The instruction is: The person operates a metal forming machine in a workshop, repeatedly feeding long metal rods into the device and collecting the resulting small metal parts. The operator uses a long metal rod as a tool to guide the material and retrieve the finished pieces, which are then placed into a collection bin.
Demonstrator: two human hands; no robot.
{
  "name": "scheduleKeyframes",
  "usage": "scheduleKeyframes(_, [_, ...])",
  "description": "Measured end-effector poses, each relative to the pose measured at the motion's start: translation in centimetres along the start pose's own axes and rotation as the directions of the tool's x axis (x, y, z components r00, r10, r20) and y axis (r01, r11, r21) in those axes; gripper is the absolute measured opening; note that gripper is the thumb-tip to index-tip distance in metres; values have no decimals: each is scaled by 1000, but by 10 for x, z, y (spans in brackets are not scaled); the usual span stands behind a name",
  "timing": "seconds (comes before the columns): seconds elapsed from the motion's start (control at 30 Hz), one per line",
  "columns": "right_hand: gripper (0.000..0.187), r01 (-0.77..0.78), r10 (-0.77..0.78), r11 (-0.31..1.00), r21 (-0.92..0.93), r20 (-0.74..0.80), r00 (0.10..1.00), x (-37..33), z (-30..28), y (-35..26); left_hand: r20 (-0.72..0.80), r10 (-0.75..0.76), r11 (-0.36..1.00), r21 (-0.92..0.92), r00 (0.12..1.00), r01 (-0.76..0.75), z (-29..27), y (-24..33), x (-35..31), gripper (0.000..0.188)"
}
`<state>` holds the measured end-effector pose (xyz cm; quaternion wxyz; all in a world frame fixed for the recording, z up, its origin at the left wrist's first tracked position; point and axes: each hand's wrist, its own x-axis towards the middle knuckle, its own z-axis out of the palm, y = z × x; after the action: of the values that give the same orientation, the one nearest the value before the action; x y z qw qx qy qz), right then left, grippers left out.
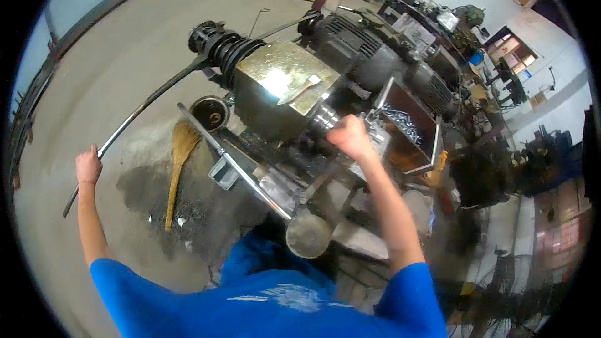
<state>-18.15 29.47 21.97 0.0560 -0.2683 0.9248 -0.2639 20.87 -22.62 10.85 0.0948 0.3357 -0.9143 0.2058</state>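
My left hand [89, 166] is wrapped round a long metal lever [147, 105] near its lower end. The lever runs up to the dark ringed end of a machine [285, 72] that looks like a small lathe. At the machine's near right side, beside a shiny round spindle [325, 114], is my right hand [352, 138]. Its fingers are closed, and what they hold is hidden. A brush [302, 89] lies on the machine's flat, oily top. Just right of my right hand stands an open box [432, 144] with many small metal pieces [400, 122] in it.
A straw broom [178, 166] lies on the stained floor at left, near a round metal housing [210, 114]. A shiny bar [241, 175] slants in front of me toward a round grey disc [308, 236]. Behind the machine is a finned motor [350, 40]; a cluttered bench [416, 28] runs behind.
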Motion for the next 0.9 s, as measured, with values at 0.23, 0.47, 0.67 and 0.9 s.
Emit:
scheduleKeyframes(0.23, [23,17,-16,998,54,-13,1000,-4,2,-3,266,-312,883,-273,912,382,-43,46,12,21])
scheduleKeyframes(0.47, [23,163,-178,975,-154,-91,980,-22,1,11,195,13,508,-846,981,162,-9,269,-14,30])
scheduleKeyframes(0.67, [28,398,-419,908,-133,-338,843,-120,-46,26,352,520,838,-389,778,-384,61,343,-46,34])
scheduleKeyframes(0.9, [35,-405,389,911,80,-498,775,-296,-94,192,447,534,846,-282,717,-453,7,320,8,29])
